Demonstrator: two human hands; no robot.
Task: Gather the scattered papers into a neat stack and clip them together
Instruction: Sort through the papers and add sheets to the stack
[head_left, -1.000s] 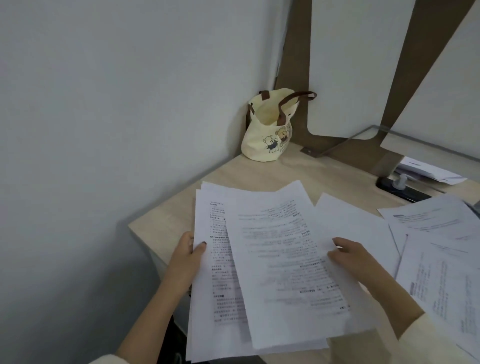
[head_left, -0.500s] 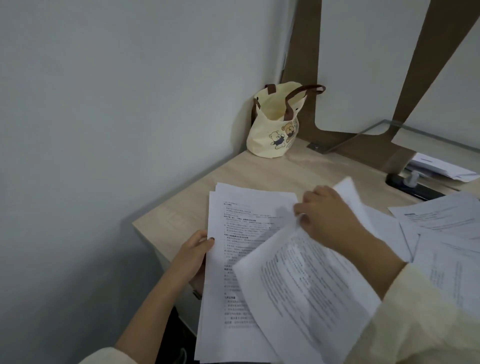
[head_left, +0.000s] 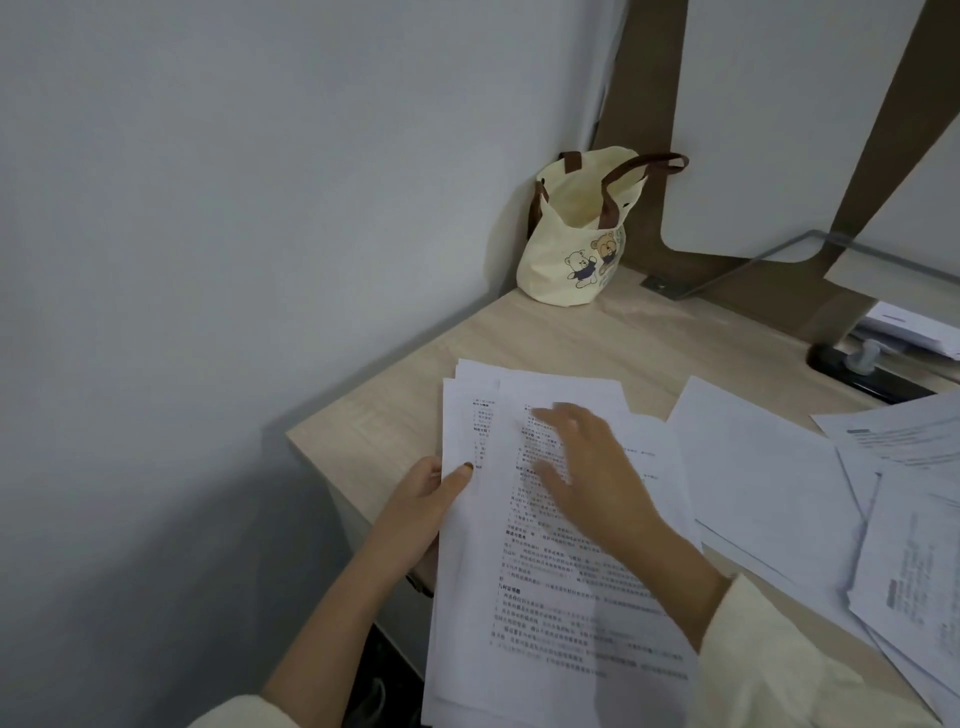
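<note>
A loose stack of printed white papers (head_left: 545, 613) lies at the left front corner of the wooden desk (head_left: 395, 410), its near end hanging over the edge. My left hand (head_left: 428, 499) grips the stack's left edge, thumb on top. My right hand (head_left: 587, 467) lies flat on the top sheet with fingers spread, blurred. A blank sheet (head_left: 763, 467) lies to the right of the stack. More printed sheets (head_left: 914, 551) are scattered at the far right. No clip can be made out for certain.
A cream tote bag (head_left: 576, 234) with bear print stands in the desk's back corner against the wall. A black object with a clear knob (head_left: 862, 364) lies at the back right, under a glass shelf (head_left: 831, 244) beside more papers (head_left: 909, 327).
My right hand carried a printed sheet from the right, swung it over the stack and now presses it flat on top. My left hand kept its hold on the stack's left edge.
</note>
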